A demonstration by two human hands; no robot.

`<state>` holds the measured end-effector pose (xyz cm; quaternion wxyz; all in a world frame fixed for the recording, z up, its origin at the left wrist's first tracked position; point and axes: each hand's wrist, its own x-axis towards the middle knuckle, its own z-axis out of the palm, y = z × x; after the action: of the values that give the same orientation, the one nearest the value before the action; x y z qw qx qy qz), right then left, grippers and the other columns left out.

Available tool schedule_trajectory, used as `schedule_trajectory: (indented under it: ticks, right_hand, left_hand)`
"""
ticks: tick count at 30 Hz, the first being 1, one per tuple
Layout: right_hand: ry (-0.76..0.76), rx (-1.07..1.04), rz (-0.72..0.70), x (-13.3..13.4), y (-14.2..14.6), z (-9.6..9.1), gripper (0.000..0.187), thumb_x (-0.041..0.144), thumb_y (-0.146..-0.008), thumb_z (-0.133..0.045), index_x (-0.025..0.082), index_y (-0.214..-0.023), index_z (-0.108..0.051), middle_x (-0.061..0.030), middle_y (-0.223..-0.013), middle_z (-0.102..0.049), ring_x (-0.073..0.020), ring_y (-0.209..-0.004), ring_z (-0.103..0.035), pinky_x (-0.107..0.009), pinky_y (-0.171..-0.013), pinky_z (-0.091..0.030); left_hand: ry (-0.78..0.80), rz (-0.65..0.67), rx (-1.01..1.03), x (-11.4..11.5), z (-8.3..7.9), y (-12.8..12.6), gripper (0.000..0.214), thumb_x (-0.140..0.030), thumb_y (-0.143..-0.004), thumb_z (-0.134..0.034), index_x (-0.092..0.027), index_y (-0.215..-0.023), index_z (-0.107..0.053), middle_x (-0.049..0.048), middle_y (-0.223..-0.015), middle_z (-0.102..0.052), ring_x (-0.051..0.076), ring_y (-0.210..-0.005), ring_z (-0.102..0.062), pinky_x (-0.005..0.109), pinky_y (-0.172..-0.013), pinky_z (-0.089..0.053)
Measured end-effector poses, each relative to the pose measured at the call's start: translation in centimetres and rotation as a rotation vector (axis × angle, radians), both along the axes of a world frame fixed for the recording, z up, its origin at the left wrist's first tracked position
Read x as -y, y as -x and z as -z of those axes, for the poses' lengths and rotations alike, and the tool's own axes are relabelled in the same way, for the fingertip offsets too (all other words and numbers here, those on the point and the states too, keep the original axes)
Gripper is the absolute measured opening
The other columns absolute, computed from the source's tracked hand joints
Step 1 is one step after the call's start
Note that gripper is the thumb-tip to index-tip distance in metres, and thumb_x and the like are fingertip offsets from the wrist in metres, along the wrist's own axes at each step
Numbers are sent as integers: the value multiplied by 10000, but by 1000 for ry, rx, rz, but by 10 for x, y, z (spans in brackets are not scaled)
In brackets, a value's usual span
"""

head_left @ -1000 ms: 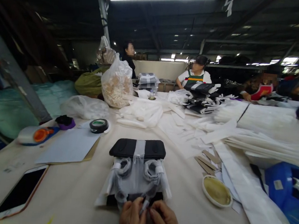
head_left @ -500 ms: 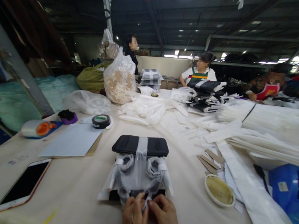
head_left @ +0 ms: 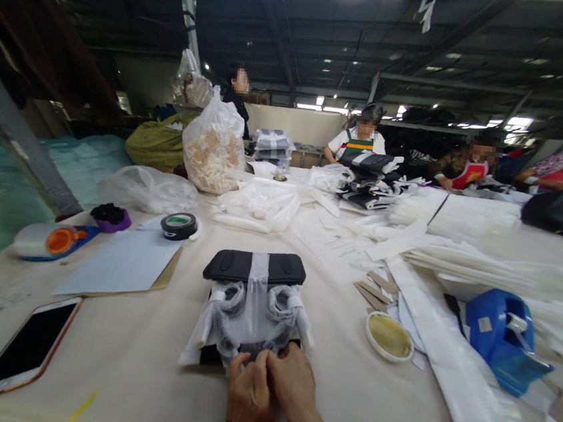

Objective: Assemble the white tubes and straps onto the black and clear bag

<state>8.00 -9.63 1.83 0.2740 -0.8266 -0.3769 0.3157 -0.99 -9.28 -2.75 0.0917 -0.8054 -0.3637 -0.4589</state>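
A folded black bag (head_left: pixel 279 268) lies in front of me, with a clear band over its middle and white wrapping sheets (head_left: pixel 196 343) sticking out at its sides. Two coiled ends of a strap (head_left: pixel 282 304), wrapped in translucent film, rest on it and run down to its near end. There my left hand (head_left: pixel 251 392) is closed on the wrapped strap, knuckles up. Pressed against it, my right hand (head_left: pixel 295 381) pinches at the same spot. The fingertips of both hands are partly hidden, so the exact grip does not show.
Left are a phone (head_left: pixel 25 348), paper sheets (head_left: pixel 122 265), black tape (head_left: pixel 179 225) and a clear tape roll (head_left: pixel 40 239). On the right lie a round lid (head_left: pixel 389 336), a blue tape dispenser (head_left: pixel 499 338) and white strips (head_left: pixel 427 360). Several people work beyond stacked bags (head_left: pixel 370 180).
The view has swung slightly right, so things appear further left. My right hand has closed in against my left, and the white piece between the fingers is now hidden.
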Motion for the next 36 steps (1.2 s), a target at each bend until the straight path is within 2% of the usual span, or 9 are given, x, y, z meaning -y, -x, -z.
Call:
schedule_trajectory:
  ticks: [5,9,13,16,19,24,31,36]
  right_hand:
    - [33,25,2,-4,1,-5,251,309,-671,-526,118,-817,-602,-222,-914,-659,-345,-899,-617,-374,-709,-428]
    - [-30,-5,3,-4,1,-1,208,301,-664,-530,129,-773,-575,-225,-877,-645,-355,-870,-606,-391,-706,-410]
    - [-144,-163,-78,3,-11,8,141,320,-692,-514,194,-633,-494,-88,-684,-600,-240,-692,-579,-320,-608,-398]
    - [-168,-363,-143,13,-20,14,111,275,-696,-453,191,-644,-504,6,-551,-499,-157,-512,-490,-265,-476,-356]
    - [-228,-461,-147,19,-24,20,108,220,-654,-440,173,-680,-534,31,-544,-460,-129,-489,-441,-246,-466,-336]
    - [-365,-454,-93,19,-21,30,59,222,-622,-467,197,-671,-488,33,-554,-468,-141,-528,-444,-255,-504,-330]
    - [-469,-482,-89,20,-15,36,95,248,-619,-408,214,-693,-455,14,-599,-492,-164,-568,-484,-278,-544,-368]
    - [-494,-484,0,14,-5,43,88,265,-639,-409,223,-711,-438,8,-613,-502,-174,-593,-490,-289,-565,-373]
  left_hand:
    - [19,16,6,-2,6,1,224,-130,-902,-327,-61,-1059,-470,35,-635,-638,144,-549,-599,379,-820,-363]
    - [51,-25,5,-4,8,4,237,-234,-928,-328,-80,-1039,-469,72,-708,-665,178,-633,-626,395,-840,-336]
    - [169,-44,-75,-2,9,9,179,-194,-915,-354,-129,-992,-502,26,-702,-651,165,-642,-617,424,-886,-278]
    - [253,-59,-101,2,7,9,176,-167,-899,-374,-172,-927,-548,2,-699,-636,171,-672,-612,441,-887,-257]
    - [344,-88,-122,5,-2,6,213,-151,-893,-370,-176,-886,-581,14,-715,-643,189,-703,-612,454,-887,-248]
    - [765,-153,-253,7,-28,1,248,-140,-895,-353,-158,-888,-600,47,-788,-649,204,-831,-597,456,-960,-196]
    - [901,-108,-353,-2,-43,2,255,-139,-865,-350,-149,-907,-601,69,-824,-673,212,-862,-596,455,-969,-210]
    - [999,-66,-356,-9,-54,1,235,-149,-836,-354,-184,-845,-587,36,-833,-692,174,-867,-609,434,-982,-228]
